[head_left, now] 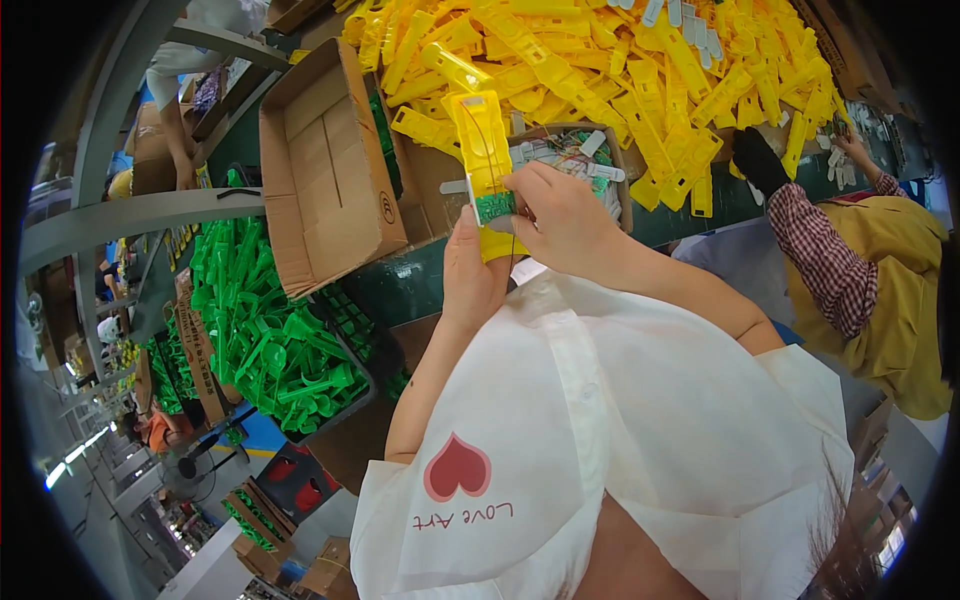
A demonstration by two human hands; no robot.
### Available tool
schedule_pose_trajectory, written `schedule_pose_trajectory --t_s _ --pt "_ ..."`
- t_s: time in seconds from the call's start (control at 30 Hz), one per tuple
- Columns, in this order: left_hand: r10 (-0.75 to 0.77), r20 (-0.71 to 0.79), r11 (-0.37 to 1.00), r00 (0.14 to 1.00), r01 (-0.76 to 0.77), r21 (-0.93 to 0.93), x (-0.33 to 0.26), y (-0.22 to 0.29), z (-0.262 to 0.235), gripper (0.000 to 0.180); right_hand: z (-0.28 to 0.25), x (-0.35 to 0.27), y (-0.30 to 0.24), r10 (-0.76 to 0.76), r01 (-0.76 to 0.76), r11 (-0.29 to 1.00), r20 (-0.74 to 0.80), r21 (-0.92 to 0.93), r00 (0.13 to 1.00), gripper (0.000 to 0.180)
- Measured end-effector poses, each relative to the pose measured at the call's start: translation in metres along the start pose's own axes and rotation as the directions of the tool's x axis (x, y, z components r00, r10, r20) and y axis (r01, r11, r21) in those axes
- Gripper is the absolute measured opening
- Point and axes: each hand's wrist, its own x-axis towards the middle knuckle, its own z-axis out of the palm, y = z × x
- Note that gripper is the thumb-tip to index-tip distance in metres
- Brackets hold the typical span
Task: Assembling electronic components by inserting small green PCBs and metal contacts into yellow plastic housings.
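My left hand is closed around the lower end of a long yellow plastic housing. A small green circuit board lies at the housing's lower part, with thin dark wires running up along the inside. My right hand is closed at the board's right edge, its thumb and fingers pinching there; whether it grips the board or a wire is hidden. Right behind my hands stands a carton holding wired boards and pale grey pieces.
Yellow housings are heaped across the back of the bench. An empty tilted cardboard box stands at left, above a crate of green plastic parts. At right, a co-worker in a checked sleeve and dark glove works at the bench.
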Motion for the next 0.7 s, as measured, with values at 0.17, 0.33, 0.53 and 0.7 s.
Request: schedule_pose_trajectory --t_s 0.17,0.33,0.53,0.7 --pt "0.065 -0.101 0.998 0.993 -0.065 0.004 0.022 0.018 -0.026 0.039 0.006 0.022 0.014 0.224 -0.247 0.828 0.106 0.504 0.969 0.033" --pt "0.296 -0.262 0.955 0.918 -0.290 0.065 0.084 0.114 -0.068 0.029 -0.011 0.008 0.033 0.432 -0.393 0.764 0.047 0.512 0.901 0.025" --pt "0.307 -0.711 0.951 0.632 -0.235 0.202 0.214 0.177 -0.206 0.035 -0.017 -0.031 0.030 0.617 -0.616 0.751 0.081 0.239 0.783 0.015" --pt "0.398 -0.548 0.369 0.736 0.418 0.830 0.267 0.208 -0.193 0.047 -0.019 -0.036 0.024 0.671 -0.670 0.741 0.055 -0.027 0.740 0.016"
